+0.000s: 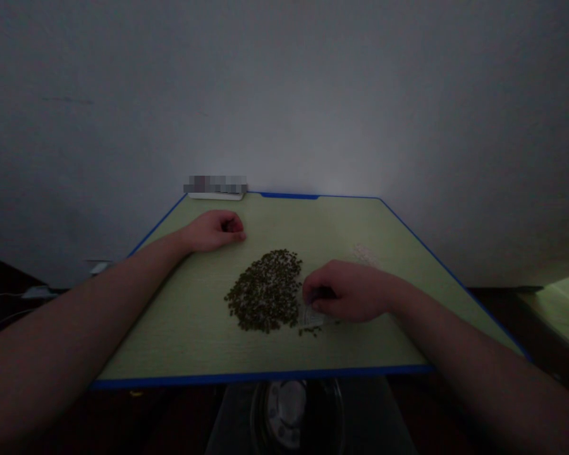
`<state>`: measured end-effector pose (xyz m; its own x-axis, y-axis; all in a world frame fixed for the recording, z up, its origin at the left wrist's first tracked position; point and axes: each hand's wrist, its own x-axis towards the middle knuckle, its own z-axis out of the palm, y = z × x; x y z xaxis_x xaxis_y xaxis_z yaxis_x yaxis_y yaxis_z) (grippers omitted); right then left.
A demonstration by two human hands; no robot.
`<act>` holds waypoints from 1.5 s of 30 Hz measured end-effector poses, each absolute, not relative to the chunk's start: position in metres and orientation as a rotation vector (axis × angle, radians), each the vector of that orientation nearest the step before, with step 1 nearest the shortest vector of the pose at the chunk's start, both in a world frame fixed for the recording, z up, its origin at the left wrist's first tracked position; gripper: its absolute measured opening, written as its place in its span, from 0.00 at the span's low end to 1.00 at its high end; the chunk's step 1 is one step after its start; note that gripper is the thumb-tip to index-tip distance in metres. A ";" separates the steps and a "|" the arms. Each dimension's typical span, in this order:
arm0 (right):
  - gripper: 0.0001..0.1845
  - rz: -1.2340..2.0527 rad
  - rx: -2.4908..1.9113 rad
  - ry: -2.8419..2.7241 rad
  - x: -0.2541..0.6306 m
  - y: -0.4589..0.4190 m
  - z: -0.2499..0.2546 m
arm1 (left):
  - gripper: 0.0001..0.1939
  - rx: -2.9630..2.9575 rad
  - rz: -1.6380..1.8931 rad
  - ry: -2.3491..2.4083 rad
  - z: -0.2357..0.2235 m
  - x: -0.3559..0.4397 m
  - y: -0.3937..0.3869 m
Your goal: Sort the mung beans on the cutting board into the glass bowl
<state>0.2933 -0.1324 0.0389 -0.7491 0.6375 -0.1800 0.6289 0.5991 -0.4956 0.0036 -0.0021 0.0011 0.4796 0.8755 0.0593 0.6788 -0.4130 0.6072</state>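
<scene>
A heap of small dark green and brown beans or seeds lies spread on the pale yellow-green tabletop. Just right of the heap is my right hand, fingers curled in with the thumb close to the fingertips; what they pinch is hidden. Below those fingertips shows a whitish, see-through patch, too dim to name, with a few stray dark seeds beside it. My left hand rests behind the heap on the left, loosely curled, with nothing visible in it.
A small scatter of pale bits lies behind my right hand. At the table's back left corner stands a white flat object, partly blurred out. Blue edging rims the table, a round metal-looking object sits below its front, and a wall rises behind.
</scene>
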 end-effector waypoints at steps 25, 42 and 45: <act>0.09 0.744 -1.186 -2.751 0.290 -0.134 0.036 | 0.14 2.193 0.558 1.285 0.001 0.005 -0.003; 0.10 0.831 -1.149 -2.731 0.292 -0.135 0.037 | 0.14 2.029 0.815 1.267 -0.003 0.007 -0.004; 0.10 0.807 -1.142 -2.721 0.292 -0.134 0.036 | 0.14 1.971 0.876 1.295 -0.003 0.007 -0.005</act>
